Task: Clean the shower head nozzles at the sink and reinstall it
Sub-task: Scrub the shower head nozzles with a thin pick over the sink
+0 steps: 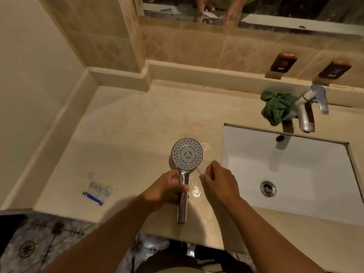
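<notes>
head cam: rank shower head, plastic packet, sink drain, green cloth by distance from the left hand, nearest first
1. shower head: gripped by the left hand at its handle.
2. plastic packet: on the counter, to that hand's left.
3. sink drain: down in the basin, to the right.
4. green cloth: back right, against the faucet.

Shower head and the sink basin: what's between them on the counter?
In the head view, only wet countertop and the right hand pinching a thin pick lie between shower head and basin.
</notes>
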Available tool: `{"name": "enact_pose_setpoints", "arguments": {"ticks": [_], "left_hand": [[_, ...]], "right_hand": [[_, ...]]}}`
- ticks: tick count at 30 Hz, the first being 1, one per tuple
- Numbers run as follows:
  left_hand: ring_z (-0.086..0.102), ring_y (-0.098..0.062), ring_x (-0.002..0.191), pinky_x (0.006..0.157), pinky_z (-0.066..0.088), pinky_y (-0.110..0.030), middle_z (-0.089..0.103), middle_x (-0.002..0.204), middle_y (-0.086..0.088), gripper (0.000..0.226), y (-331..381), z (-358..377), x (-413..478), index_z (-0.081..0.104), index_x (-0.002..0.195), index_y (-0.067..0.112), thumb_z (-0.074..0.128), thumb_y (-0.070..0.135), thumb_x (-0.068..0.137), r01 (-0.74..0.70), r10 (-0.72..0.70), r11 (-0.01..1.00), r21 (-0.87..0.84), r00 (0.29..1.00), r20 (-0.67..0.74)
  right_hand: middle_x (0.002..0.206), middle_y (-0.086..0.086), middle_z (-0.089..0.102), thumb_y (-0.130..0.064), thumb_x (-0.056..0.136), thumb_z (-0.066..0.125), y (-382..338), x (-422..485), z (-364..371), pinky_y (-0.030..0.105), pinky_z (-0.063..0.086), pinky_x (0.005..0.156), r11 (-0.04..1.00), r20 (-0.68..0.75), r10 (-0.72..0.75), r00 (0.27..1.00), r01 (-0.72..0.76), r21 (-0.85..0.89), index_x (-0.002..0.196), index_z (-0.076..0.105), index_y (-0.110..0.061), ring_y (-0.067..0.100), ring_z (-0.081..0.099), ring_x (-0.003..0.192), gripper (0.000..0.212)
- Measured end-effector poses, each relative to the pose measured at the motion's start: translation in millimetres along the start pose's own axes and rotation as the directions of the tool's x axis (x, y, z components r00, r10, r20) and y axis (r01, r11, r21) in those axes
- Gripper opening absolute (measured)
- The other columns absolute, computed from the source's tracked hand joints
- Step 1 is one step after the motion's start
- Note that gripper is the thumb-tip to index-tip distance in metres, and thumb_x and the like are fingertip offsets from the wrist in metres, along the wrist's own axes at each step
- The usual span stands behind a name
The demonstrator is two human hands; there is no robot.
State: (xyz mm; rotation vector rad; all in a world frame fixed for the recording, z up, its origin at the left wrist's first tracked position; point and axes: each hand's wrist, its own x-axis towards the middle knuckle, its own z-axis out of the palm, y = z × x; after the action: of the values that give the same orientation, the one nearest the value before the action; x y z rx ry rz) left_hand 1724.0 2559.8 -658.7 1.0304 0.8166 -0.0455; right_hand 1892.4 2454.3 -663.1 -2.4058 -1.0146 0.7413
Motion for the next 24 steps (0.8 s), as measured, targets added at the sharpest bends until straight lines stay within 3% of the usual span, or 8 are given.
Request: {"name": "enact_pose_setpoints", "arguments": {"ticks": [5, 9, 13, 18, 24], "left_hand": [[0.073, -0.032, 0.084, 0.070, 0.058, -0.039, 0.073, 0.092, -0.016, 0.043, -6, -2, 9, 0.053, 0.121, 0.015, 0.074, 0.013, 0.083, 0.031, -0.044, 0.995, -0.097, 0.990, -0.136], [0.073, -0.036, 0.088, 0.073, 0.060, -0.044, 0.075, 0.090, -0.014, 0.040, -14, 0, 8, 0.054, 0.118, 0.011, 0.073, 0.008, 0.083, 0.025, -0.055, 0.986, -0.166, 0.982, -0.180], [0.072, -0.036, 0.091, 0.074, 0.060, -0.041, 0.069, 0.103, -0.025, 0.038, -15, 4, 6, 0.050, 0.121, 0.003, 0.065, -0.001, 0.087, 0.017, -0.078, 0.952, -0.307, 0.979, -0.187], [0.073, -0.029, 0.084, 0.072, 0.060, -0.038, 0.064, 0.110, -0.026, 0.036, -16, 8, 11, 0.047, 0.124, 0.003, 0.047, -0.012, 0.091, 0.005, -0.081, 0.930, -0.368, 0.978, -0.192], [0.060, -0.017, 0.061, 0.060, 0.053, -0.030, 0.064, 0.097, -0.022, 0.048, -5, 27, 16, 0.049, 0.126, 0.007, 0.048, -0.015, 0.084, 0.064, -0.118, 0.931, -0.358, 0.984, -0.132]], "right_hand": [[0.079, -0.006, 0.056, -0.041, 0.092, 0.063, 1, 8, 10, 0.023, 0.040, 0.059, 0.981, 0.052, -0.035, 0.998, 0.044, -0.189, 0.088, 0.046, -0.024, 0.009, 0.051, 0.063, 0.025], [0.080, -0.003, 0.058, -0.037, 0.093, 0.062, 4, 14, 11, 0.026, 0.038, 0.059, 0.975, 0.080, -0.056, 0.995, 0.071, -0.208, 0.087, 0.047, -0.021, 0.013, 0.053, 0.065, 0.023], [0.080, -0.002, 0.059, -0.033, 0.094, 0.058, 4, 16, 5, 0.025, 0.042, 0.061, 0.975, 0.143, -0.031, 0.989, 0.062, -0.215, 0.088, 0.053, -0.018, 0.014, 0.056, 0.067, 0.017], [0.080, 0.001, 0.061, -0.028, 0.096, 0.054, 19, 8, -8, 0.026, 0.047, 0.062, 0.992, 0.164, -0.008, 0.986, 0.029, -0.124, 0.086, 0.054, -0.017, 0.015, 0.058, 0.069, 0.014], [0.083, 0.004, 0.068, -0.016, 0.098, 0.055, 40, -1, -29, 0.035, 0.058, 0.067, 0.974, 0.176, 0.092, 0.980, -0.125, 0.187, 0.089, 0.054, -0.012, 0.022, 0.067, 0.072, 0.010]]}}
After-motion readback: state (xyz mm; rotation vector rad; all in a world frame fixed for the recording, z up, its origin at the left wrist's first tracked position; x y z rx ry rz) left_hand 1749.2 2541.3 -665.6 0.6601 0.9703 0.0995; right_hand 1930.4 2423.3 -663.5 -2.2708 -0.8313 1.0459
